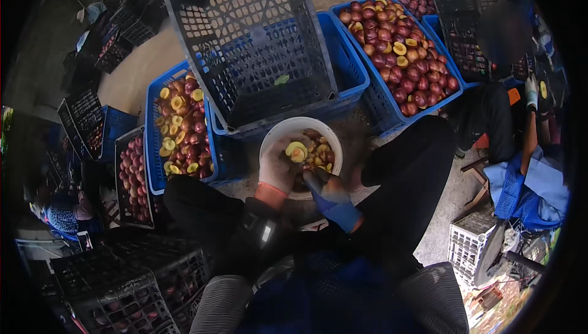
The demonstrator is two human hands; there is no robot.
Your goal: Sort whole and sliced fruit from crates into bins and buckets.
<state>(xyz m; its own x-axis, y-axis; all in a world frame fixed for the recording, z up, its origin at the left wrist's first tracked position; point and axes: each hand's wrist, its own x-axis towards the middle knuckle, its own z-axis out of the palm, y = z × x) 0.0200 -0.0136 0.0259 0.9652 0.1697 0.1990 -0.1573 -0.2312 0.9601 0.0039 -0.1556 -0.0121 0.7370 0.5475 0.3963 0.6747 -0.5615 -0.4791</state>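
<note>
Over a round white bucket [336, 138], my left hand [277, 171], in a pale glove with an orange cuff, holds a cut plum-like fruit [296, 151], its yellow flesh and stone area facing up. Close beside it, my right hand [331, 196], in a blue and grey glove, has its fingers curled near the fruit; whether they grip a tool is blurred and hidden. Inside the bucket lie small yellow-brown pieces [321, 154], perhaps fruit stones. Both hands are above the bucket's near half, between my knees.
Blue crates of whole and halved fruit stand left [148, 150] and right [363, 53]. An empty black crate [257, 76] rests tilted on a blue crate ahead. A black crate of red fruit [134, 173] stands farther left. A co-worker's gloved hand [531, 90] is at the right.
</note>
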